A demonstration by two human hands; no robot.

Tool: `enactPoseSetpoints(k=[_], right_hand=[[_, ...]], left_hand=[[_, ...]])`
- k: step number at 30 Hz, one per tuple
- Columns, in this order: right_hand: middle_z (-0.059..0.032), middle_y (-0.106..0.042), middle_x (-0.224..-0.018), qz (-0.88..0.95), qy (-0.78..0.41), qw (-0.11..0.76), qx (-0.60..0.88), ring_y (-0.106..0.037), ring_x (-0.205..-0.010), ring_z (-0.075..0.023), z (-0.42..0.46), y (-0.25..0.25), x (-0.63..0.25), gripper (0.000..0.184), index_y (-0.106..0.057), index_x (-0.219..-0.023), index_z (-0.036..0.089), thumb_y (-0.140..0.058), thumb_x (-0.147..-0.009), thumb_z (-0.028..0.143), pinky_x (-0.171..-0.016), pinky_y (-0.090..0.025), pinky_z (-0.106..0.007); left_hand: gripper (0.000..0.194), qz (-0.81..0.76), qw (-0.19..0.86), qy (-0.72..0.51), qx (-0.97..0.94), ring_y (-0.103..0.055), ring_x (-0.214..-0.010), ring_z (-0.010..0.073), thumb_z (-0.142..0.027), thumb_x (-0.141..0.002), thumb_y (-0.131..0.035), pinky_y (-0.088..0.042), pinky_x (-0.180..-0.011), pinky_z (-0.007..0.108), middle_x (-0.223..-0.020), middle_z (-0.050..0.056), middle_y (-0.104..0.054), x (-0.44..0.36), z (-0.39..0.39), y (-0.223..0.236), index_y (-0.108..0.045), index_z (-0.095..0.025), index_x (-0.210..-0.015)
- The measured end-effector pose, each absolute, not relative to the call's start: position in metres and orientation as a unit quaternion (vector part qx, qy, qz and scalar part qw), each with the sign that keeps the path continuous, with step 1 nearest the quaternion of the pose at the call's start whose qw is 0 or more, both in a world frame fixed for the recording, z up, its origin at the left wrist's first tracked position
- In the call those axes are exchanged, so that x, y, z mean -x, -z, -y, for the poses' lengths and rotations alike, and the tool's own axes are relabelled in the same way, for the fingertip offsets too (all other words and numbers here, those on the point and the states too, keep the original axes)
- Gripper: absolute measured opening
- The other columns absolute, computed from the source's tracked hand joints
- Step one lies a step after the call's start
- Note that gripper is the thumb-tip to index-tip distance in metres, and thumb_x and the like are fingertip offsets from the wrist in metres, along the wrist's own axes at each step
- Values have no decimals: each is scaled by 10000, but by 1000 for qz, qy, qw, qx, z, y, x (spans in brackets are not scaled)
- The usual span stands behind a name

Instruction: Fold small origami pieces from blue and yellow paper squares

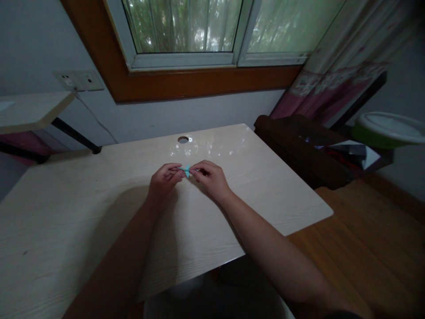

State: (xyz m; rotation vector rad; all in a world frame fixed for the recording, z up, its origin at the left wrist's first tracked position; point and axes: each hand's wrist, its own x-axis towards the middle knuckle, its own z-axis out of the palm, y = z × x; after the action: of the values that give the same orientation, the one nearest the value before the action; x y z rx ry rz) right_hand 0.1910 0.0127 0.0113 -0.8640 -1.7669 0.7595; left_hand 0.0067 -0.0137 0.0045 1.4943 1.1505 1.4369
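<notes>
Between my two hands, just above the pale wooden desk [265,177], is a small turquoise piece of folded paper [187,171] with pointed ends sticking up and down. My left hand [164,179] pinches its left side between thumb and fingers. On the other side, the thumb and fingertips of my right hand [210,177] close on its right part. The fingers cover much of the paper, so its full shape is hidden.
A round cable hole [183,140] is cut near the desk's back edge. At the left a raised shelf [33,110] stands on black legs. Right of the desk are dark wooden furniture [299,141] and a green-and-white round object [381,128]. A window [186,26] is behind.
</notes>
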Motion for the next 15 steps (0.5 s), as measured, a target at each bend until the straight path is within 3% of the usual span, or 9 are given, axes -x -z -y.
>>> enactPoseSetpoints(k=[6, 15], right_hand=[[-32, -654, -830, 736, -322, 482, 351, -575, -680, -131, -13, -10, -191, 109, -727, -920, 220, -649, -878, 284, -634, -452, -254], [-25, -645, -812, 756, -292, 475, 343, -559, -669, -123, -13, -9, -191, 89, -712, -909, 212, -639, -877, 253, -619, -437, -242]], left_hand=[[189, -428, 394, -515, -630, -672, -783, 166, -328, -806, -686, -555, -734, 288, -883, 55, -702, -4, 9, 0, -694, -178, -922], [127, -478, 264, -475, -690, -636, -769, 155, -305, -844, -654, -488, -720, 247, -841, 25, -699, 0, 11, -2, -722, -199, -864]])
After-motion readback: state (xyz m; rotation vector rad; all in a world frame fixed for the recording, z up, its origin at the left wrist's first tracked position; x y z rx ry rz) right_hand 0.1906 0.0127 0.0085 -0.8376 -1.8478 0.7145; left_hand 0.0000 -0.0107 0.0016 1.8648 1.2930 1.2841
